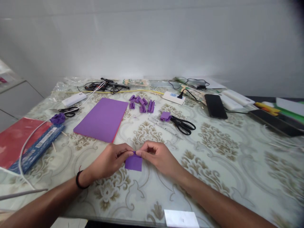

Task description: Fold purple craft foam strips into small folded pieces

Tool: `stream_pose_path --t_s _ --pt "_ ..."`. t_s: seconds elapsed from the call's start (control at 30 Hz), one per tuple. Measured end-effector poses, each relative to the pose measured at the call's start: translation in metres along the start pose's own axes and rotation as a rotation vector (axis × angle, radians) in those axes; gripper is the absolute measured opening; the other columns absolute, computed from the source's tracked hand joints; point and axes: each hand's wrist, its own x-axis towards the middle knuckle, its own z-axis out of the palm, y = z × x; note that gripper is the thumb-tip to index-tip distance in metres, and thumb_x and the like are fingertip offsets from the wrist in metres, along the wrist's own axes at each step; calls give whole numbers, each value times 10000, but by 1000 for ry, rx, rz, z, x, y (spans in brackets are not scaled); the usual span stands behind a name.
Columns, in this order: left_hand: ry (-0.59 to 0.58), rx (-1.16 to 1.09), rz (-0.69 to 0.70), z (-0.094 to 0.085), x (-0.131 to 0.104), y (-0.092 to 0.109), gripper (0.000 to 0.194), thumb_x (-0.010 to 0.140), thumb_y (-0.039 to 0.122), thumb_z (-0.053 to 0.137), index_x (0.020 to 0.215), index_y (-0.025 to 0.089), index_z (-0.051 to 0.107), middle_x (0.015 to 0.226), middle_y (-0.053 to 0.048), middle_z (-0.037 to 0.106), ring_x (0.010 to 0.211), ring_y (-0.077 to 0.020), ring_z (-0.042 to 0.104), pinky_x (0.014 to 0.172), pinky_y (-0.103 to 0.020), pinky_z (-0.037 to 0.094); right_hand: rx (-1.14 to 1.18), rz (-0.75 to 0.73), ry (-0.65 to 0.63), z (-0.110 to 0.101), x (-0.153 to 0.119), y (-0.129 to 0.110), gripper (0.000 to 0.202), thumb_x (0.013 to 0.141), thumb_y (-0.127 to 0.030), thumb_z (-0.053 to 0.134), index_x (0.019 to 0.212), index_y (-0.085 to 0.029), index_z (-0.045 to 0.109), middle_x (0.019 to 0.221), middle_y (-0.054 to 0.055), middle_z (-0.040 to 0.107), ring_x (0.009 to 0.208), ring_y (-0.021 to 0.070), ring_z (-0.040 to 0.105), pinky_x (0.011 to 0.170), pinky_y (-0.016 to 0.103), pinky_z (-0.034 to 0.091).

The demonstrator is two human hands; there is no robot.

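Note:
A small purple piece of paper (pixel 133 163) is pinched along its top edge between both my hands, just above the table. My left hand (pixel 111 159), with a dark band at the wrist, grips its upper left corner between thumb and fingers. At the upper right corner, my right hand (pixel 158 155) does the same. The pinched edge looks partly folded, though my fingertips hide much of it. Beyond my hands lie several folded purple paper pieces (pixel 142 102). Left of those rests a stack of purple paper sheets (pixel 102 118) with a red edge showing.
Black-handled scissors (pixel 184 124) lie beside a clear ruler (pixel 165 127) and small purple squares (pixel 165 116). A white power strip (pixel 174 97), a black phone (pixel 215 106) and tangled cables (pixel 104 85) sit farther back. At left are a red-and-blue packet (pixel 42 142) and crumpled purple paper (pixel 57 118).

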Motion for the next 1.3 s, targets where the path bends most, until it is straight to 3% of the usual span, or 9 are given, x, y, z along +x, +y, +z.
stream_pose_path --t_s 0.13,0.27,0.37,0.47,0.57,0.8,1.0,1.17,1.3 --pt "28 -29 -23 -1 1 -8 267 997 367 589 931 161 746 757 -5 677 631 -116 517 570 -218 367 -18 -14 -18 -3 2 1 306 860 -448 755 747 -172 684 702 -5 641 674 148 544 635 269 415" --pt "-66 -66 -52 -1 2 -9 195 957 318 645 934 159 754 784 -13 705 679 -124 567 616 -216 406 -136 -82 -24 -2 -3 -2 198 912 -345 700 793 -187 692 756 8 686 738 164 603 664 272 443" --pt "-126 -171 -89 -1 3 -8 194 958 308 637 899 147 729 723 6 656 641 -109 544 595 -209 398 -179 -163 -37 0 -8 -5 84 935 -230 625 986 -207 688 908 26 718 835 178 651 703 275 471" --pt "-109 -378 -124 -1 4 -10 210 967 333 631 888 146 683 710 17 631 623 -103 560 577 -200 421 -153 -239 -70 -1 -11 -8 395 873 -83 545 1218 -249 638 1049 40 714 923 192 664 762 294 504" --pt "-94 -517 -123 -1 5 -12 241 968 378 650 893 149 639 714 12 649 623 -111 616 576 -201 475 -145 -323 -145 -4 -10 -11 507 795 -21 522 1202 -270 693 1031 33 695 924 199 653 835 328 510" --pt "-130 -767 -85 2 0 -8 307 974 436 662 1083 248 446 777 18 723 479 -105 645 456 -177 505 -115 -348 -186 -3 -9 -8 161 862 -240 777 1021 -255 794 952 37 696 909 207 656 854 334 495" --pt "-191 -777 -74 -1 -4 -5 259 969 429 672 992 173 645 706 -20 681 549 -138 678 536 -231 556 2 -313 -133 -2 -9 -5 139 875 -362 799 961 -253 814 870 32 717 826 187 663 797 319 503" --pt "-160 -778 -59 -3 -6 -8 221 974 387 666 960 172 717 792 -68 728 618 -164 676 585 -266 536 57 -347 -163 -2 -9 -5 169 840 -387 837 951 -261 827 880 37 736 836 187 673 808 323 518" --pt "-110 -772 13 -5 -7 -13 165 948 332 689 941 172 729 856 -61 673 759 -175 631 700 -283 509 101 -325 -122 -2 -8 -5 112 868 -357 812 908 -255 836 850 37 745 814 183 681 801 326 530"
